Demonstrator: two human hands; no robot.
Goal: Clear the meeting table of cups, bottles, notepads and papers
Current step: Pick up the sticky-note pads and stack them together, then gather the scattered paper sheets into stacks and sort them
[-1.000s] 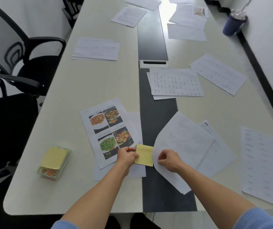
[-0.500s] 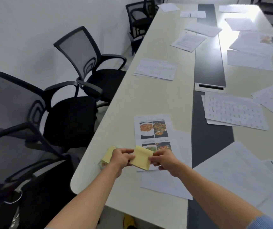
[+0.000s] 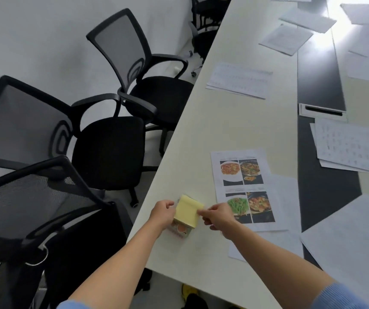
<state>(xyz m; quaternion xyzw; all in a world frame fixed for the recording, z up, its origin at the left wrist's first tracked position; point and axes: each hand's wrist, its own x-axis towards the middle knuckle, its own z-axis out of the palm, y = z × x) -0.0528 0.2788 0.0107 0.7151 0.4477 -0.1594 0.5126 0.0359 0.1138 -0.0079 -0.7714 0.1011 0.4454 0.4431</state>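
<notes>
Near the left edge of the table (image 3: 201, 134), we hold a yellow note (image 3: 188, 211) between both hands: the left hand (image 3: 162, 214) pinches its left edge, the right hand (image 3: 217, 216) its right. The note is nearly square and sits slanted, one corner pointing up the table. It lies over a small clear case (image 3: 179, 230) where we can make out something orange; the rest is hidden. A food-photo sheet (image 3: 243, 172) lies just beside the right hand.

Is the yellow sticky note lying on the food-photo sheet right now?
No, the left hand and right hand pinch the yellow sticky note over the sticky-note pad, beside the food-photo sheet.
</notes>
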